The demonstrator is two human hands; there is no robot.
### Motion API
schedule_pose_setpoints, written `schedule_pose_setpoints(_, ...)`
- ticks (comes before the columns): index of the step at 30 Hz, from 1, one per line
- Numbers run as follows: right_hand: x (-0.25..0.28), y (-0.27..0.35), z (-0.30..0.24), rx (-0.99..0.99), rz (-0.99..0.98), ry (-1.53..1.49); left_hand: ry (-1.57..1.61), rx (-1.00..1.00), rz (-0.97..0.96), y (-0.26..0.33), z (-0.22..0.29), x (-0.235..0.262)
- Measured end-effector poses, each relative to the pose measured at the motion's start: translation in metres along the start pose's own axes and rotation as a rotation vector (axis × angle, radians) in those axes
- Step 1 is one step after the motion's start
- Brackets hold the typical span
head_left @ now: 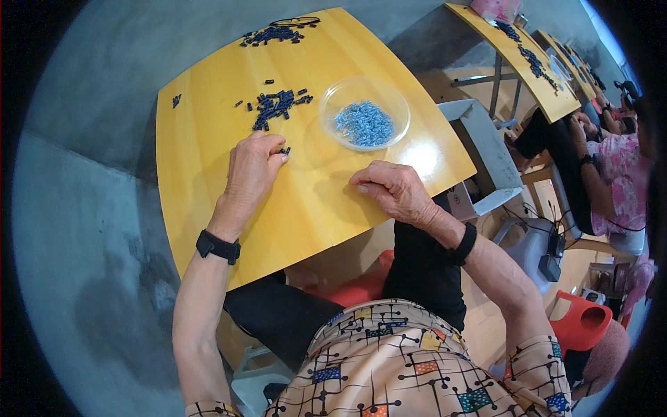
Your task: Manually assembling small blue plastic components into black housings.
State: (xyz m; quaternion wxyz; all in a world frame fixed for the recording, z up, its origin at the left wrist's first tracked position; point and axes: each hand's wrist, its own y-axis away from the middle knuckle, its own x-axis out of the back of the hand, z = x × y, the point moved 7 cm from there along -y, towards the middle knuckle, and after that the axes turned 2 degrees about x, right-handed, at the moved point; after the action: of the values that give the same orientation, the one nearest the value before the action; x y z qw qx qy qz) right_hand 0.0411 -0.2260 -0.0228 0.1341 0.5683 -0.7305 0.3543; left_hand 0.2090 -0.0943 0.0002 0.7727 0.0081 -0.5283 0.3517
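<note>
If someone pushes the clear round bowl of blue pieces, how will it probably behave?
The clear round bowl probably slides easily: the yellow tabletop looks glossy. It looks thin-walled and may flex. The blue pieces, heaped loose, could shift inside.

Your one view comes from the left side of your head, looking down over your patterned shirt (375, 354) and forward past your fingers (375, 176) to the far end of the yellow table (333, 187). It sits near your hands, yet its fisheye reaches wide: the grey wall (76, 201) left of your fingers, another table (531, 66) well beyond them to the right.
</note>
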Motion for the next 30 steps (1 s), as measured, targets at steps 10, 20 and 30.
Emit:
schedule_pose_setpoints(10,0.001,-0.001,-0.003,-0.028,0.002,-0.082,-0.056,0.147,-0.04,0.007,-0.004,-0.005)
schedule_pose_setpoints(20,0.002,-0.003,0.001,0.024,0.017,-0.095,-0.176,0.278,0.038,-0.004,0.017,-0.016)
schedule_pose_setpoints(30,0.002,-0.006,0.002,0.024,-0.027,-0.121,-0.019,0.305,0.022,-0.012,0.007,-0.027)
